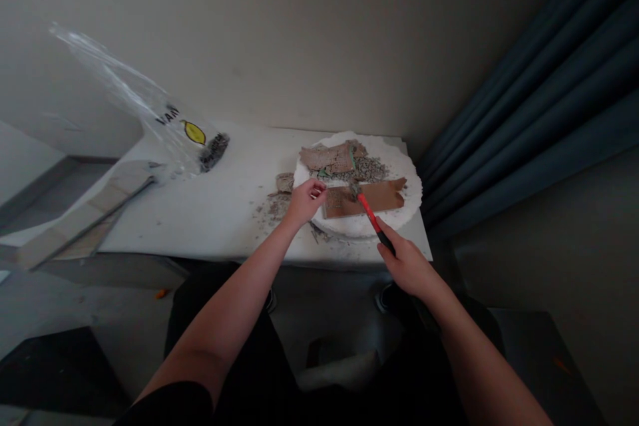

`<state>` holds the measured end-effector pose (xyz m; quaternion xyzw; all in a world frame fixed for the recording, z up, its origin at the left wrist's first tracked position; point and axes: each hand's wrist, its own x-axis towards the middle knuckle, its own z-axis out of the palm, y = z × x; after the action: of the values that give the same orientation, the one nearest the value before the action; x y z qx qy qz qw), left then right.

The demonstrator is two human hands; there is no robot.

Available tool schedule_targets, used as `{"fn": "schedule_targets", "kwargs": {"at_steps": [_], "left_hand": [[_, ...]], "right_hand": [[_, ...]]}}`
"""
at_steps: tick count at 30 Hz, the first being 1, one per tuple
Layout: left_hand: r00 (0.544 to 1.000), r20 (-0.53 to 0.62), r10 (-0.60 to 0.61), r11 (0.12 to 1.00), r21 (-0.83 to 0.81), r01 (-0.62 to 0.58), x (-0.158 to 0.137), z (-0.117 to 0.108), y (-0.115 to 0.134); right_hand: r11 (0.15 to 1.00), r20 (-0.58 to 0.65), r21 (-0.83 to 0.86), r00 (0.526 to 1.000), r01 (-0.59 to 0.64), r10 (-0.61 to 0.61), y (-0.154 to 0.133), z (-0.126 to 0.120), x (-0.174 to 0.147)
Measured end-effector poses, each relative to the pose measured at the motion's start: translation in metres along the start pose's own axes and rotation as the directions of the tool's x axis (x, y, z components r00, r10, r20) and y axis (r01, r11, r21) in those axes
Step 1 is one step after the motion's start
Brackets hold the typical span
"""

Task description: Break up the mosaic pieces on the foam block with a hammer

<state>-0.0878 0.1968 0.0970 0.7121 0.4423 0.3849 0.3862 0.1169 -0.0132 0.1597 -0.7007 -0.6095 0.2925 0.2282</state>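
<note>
My right hand [408,265] grips a small hammer [368,210] by the black end of its red handle. The hammer's head rests on or just above a flat brown piece [377,199], which looks like cardboard and is torn at its right end. Beside that piece's left end, my left hand [306,202] has its fingers curled in a pinch; what they hold is too small to make out. Both lie over a round white foam-like slab [412,180]. Behind the brown piece are a cracked brown sheet [327,158] and a heap of grey crumbled bits [367,172].
The slab stands on a white table [214,213], with grey crumbs scattered left of it. A clear plastic bag [170,126] holding dark bits leans at the back left. Flat boards [82,213] overhang the left edge. A blue curtain [539,93] hangs close on the right.
</note>
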Motion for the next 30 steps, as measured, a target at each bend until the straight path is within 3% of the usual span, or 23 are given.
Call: {"fn": "schedule_targets", "kwargs": {"at_steps": [4, 10, 17, 30], "left_hand": [[0.995, 0.085, 0.044, 0.999, -0.03, -0.042, -0.001, 0.018, 0.01], [0.996, 0.092, 0.017, 1.0, -0.01, -0.016, 0.009, 0.019, 0.009], [0.977, 0.211, 0.036, 0.999, 0.023, -0.042, 0.007, 0.024, 0.008], [0.971, 0.232, 0.06, 0.993, 0.089, -0.083, 0.004, 0.028, 0.005]], "right_hand": [[1.0, -0.005, 0.014, 1.0, 0.022, -0.022, 0.002, 0.001, 0.0], [0.999, 0.003, 0.036, 1.0, 0.015, -0.015, 0.003, 0.0, 0.0], [1.0, 0.006, 0.015, 1.0, -0.008, 0.008, -0.001, -0.002, 0.0], [1.0, 0.017, 0.008, 1.0, 0.007, -0.007, 0.001, -0.002, 0.0]]}}
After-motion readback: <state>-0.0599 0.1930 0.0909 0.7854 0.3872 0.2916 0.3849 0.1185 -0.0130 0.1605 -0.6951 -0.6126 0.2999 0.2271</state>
